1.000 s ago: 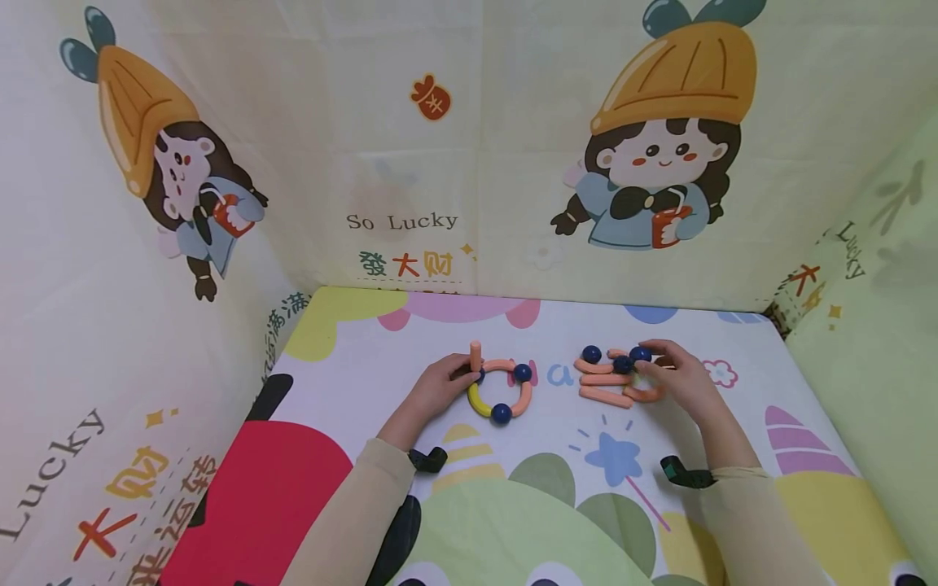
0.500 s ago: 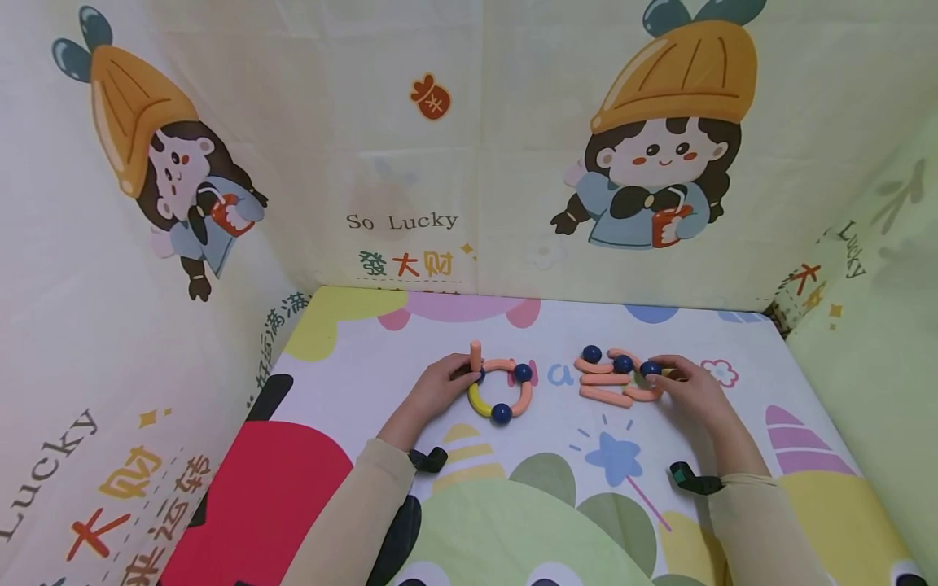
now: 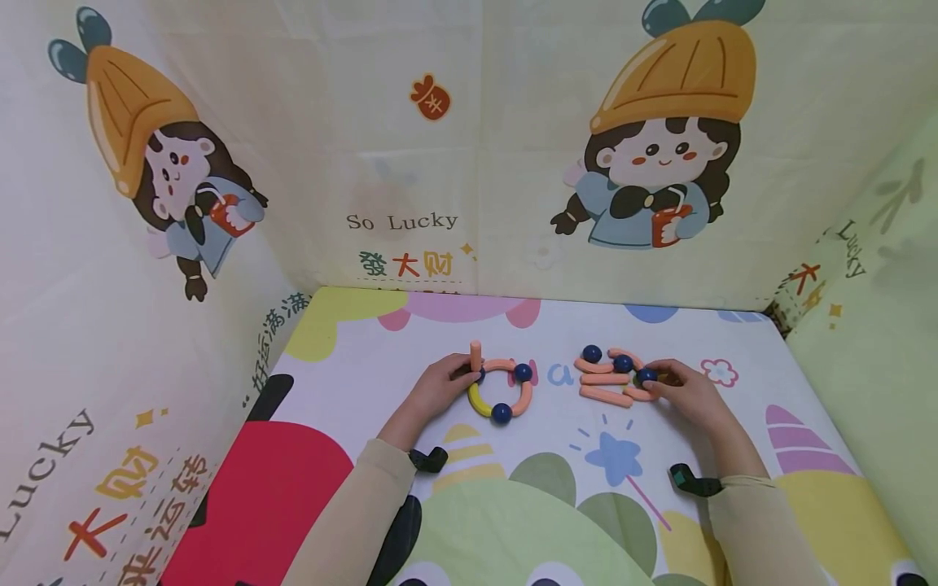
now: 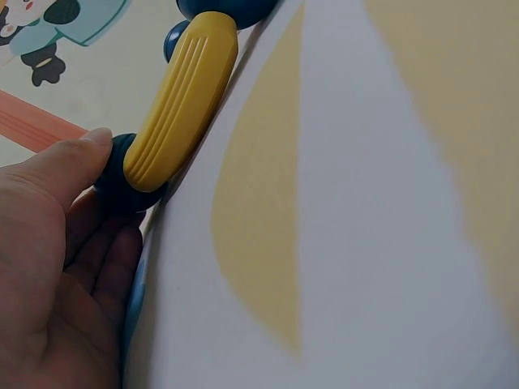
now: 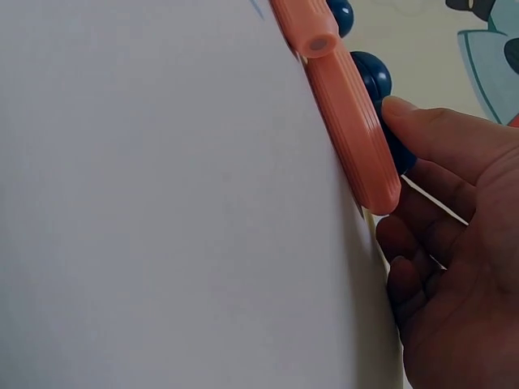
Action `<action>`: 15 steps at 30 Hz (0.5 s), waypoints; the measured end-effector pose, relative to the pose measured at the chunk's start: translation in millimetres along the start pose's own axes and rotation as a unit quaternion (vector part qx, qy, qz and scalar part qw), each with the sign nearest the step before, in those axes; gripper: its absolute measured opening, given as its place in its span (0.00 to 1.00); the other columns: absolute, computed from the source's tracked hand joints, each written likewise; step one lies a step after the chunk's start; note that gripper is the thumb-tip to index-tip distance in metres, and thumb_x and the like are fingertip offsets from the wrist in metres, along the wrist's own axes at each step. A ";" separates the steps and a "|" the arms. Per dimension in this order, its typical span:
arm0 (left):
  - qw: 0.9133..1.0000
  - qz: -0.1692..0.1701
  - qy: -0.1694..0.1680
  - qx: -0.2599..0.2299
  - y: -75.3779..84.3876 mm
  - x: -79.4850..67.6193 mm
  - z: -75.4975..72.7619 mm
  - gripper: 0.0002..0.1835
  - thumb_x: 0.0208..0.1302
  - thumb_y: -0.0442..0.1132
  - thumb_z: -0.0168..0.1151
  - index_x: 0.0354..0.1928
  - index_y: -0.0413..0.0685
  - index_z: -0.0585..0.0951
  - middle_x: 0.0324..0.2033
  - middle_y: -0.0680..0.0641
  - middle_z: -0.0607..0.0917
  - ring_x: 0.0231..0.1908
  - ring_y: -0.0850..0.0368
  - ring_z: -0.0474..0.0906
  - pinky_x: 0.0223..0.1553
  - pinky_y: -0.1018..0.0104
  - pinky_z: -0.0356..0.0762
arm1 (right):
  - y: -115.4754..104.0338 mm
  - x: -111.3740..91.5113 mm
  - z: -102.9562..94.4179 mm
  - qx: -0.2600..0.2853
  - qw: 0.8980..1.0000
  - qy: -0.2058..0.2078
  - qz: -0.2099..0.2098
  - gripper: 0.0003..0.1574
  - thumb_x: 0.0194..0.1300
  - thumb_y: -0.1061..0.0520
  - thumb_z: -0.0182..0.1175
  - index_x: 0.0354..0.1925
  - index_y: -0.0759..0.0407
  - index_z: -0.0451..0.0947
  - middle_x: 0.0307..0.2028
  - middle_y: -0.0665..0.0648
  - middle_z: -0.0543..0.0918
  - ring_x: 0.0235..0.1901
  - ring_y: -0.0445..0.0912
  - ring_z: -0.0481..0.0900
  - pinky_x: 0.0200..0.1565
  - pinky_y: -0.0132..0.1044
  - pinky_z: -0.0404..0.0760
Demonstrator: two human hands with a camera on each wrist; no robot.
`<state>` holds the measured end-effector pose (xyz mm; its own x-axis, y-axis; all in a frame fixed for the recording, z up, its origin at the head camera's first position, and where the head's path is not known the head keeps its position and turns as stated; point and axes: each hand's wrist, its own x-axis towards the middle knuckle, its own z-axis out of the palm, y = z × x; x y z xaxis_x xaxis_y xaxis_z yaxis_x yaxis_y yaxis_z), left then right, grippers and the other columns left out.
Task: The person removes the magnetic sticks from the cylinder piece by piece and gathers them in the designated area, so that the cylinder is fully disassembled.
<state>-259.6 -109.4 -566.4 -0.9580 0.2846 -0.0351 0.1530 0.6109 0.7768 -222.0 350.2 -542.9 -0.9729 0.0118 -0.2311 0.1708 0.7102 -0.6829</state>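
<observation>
On the left of the table, my left hand (image 3: pixel 442 385) pinches a dark blue ball (image 4: pixel 122 174) between thumb and fingers. That ball belongs to a ring of curved rods and balls, with a yellow curved rod (image 3: pixel 478 400) and a blue ball (image 3: pixel 501 414) at its near side. A salmon rod (image 3: pixel 475 355) stands up from the held ball. Over the group at right, my right hand (image 3: pixel 690 391) pinches another dark blue ball (image 3: pixel 646 377) with the thumb on top. Beside it in the right wrist view lies a salmon curved rod (image 5: pixel 357 134), partly covering the held ball.
Left of the right hand lie straight salmon rods (image 3: pixel 606 396) and two more blue balls, one at the back (image 3: pixel 592 354) and one nearer the hand (image 3: pixel 623 364). A printed cloth (image 3: pixel 410 325) covers the table. Cartoon-printed sheets (image 3: pixel 513 179) rise behind and at both sides.
My right hand has drawn its blue ball nearer and slightly right, then a little left, away from the ball beside it. The left hand and the ring have stayed put.
</observation>
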 end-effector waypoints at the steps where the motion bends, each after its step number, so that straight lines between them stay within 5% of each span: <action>1: 1.000 -0.002 0.000 0.000 0.1 0.1 0.0 0.24 0.66 0.61 0.60 0.62 0.70 0.77 0.59 0.58 0.81 0.64 0.55 0.73 0.67 0.51 0.71 | 1.0 0.7 0.7 -0.001 1.000 0.000 0.001 0.38 0.67 0.33 0.58 0.65 0.54 0.69 0.53 0.64 0.76 0.47 0.55 0.70 0.40 0.36 0.71; 15: 1.000 -0.016 -0.006 0.000 2.0 -0.2 0.7 0.22 0.66 0.61 0.59 0.61 0.73 0.77 0.58 0.59 0.81 0.62 0.56 0.75 0.65 0.52 0.74 | 5.8 -0.1 0.0 -0.004 1.000 0.011 -0.015 0.42 0.67 0.30 0.55 0.67 0.54 0.68 0.55 0.64 0.75 0.49 0.56 0.70 0.45 0.41 0.70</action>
<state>-259.0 -107.7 -565.3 -0.9597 0.2731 -0.0669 0.1225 0.6201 0.7749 -220.9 354.3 -546.8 -0.9806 0.0066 -0.1958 0.1412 0.7165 -0.6832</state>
